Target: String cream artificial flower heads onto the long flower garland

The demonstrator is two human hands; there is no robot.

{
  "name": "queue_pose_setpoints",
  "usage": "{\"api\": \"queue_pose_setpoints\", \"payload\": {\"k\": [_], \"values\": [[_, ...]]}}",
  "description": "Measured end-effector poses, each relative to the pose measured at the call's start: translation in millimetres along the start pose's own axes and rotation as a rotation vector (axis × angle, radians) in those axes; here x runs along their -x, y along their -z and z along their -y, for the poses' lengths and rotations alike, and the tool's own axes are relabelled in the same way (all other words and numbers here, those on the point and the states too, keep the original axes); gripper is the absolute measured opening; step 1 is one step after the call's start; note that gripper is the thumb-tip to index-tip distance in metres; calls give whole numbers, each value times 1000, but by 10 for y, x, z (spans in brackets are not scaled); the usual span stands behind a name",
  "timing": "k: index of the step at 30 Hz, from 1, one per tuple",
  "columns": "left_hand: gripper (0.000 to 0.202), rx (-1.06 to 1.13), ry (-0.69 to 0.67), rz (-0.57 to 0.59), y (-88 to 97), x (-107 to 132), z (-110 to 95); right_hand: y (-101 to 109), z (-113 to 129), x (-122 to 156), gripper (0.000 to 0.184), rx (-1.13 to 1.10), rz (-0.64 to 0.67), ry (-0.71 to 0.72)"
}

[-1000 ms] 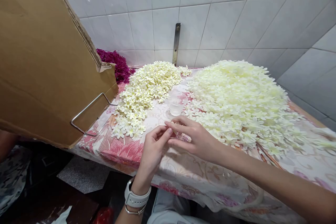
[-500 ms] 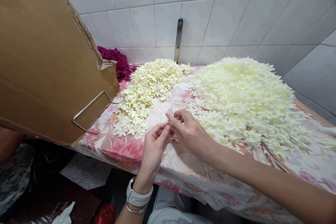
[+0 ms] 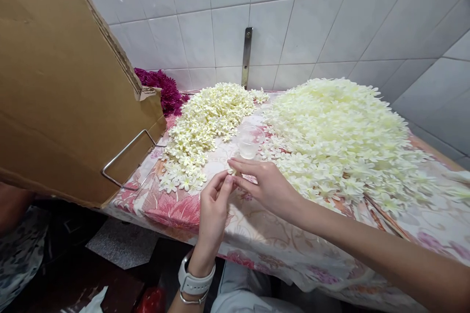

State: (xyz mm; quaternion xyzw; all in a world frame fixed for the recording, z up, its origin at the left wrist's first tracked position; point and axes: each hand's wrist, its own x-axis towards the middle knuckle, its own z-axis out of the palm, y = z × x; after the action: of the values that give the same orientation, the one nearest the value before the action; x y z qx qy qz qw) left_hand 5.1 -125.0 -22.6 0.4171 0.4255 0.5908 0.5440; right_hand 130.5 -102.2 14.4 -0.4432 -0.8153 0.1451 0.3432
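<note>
My left hand (image 3: 215, 203), with a white watch on its wrist, is closed in a pinch on a small white artificial flower (image 3: 232, 171). My right hand (image 3: 270, 186) meets it from the right, thumb and fingertips closed on the same flower, which the fingers mostly hide. Just beyond the fingertips stands a clear plastic cup (image 3: 248, 146). To the left lies a heap of small cream flowers (image 3: 209, 117), with a few flat ones at its near end. A larger pile of pale white-green flowers (image 3: 341, 132) spreads to the right of my hands.
A big cardboard box (image 3: 73, 83) stands at the left, a bent metal wire handle (image 3: 127, 156) beside it. Purple flowers (image 3: 167, 90) lie behind the box. Brown stems (image 3: 385, 217) poke out of the right pile on the floral tablecloth (image 3: 286, 249). Another person's arm (image 3: 12, 205) shows far left.
My right hand's fingers have straightened and closed on the flower, which now shows between the fingertips. My left hand stays almost in place. The view has shifted slightly.
</note>
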Motion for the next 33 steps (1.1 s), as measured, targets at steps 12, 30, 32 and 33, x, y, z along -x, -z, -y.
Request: {"api": "queue_pose_setpoints", "payload": {"k": [12, 30, 32, 33], "values": [[28, -98, -105, -198, -2, 23, -4, 293, -195, 81, 27, 43, -40, -104], [24, -141, -129, -188, -24, 8, -19, 273, -231, 44, 20, -177, 139, -245], [24, -141, -125, -182, -26, 5, -22, 282, -216, 42, 19, -109, 133, -230], [25, -140, -122, -180, -26, 4, -23, 280, -217, 39, 22, -71, 120, -219]]}}
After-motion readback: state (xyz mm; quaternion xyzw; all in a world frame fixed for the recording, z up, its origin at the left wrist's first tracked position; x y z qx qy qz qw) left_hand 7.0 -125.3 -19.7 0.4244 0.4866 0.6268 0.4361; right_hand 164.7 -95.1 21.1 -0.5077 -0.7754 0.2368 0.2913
